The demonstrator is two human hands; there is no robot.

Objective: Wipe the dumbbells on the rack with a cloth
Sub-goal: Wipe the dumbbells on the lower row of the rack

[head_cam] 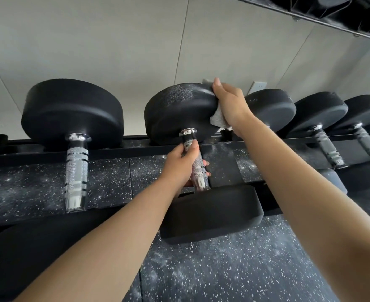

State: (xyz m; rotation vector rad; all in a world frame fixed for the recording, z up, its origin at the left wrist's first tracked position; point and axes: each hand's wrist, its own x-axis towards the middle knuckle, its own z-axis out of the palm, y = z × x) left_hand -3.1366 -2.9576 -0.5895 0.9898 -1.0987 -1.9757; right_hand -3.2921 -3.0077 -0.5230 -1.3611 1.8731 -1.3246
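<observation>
The left hand point(180, 164) curls its fingers point(206, 164) round the handle point(198, 171), probably to steady the dumbbell point(179, 114) on the rack point(114, 151). The right hand point(230, 103) clamps the cloth point(218, 117) over the far head's rim. Its thumb is on top and its other fingers are hidden. Neighbouring dumbbells point(271, 107) crowd that wrist. Dust speckles the head's top.

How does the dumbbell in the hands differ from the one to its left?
The left hand grips the held dumbbell's handle and the right hand holds a cloth against its far head; nothing touches the left dumbbell. The held dumbbell's far head shows a pale patch; the left dumbbell's looks evenly black. Both have chrome handles.
</observation>
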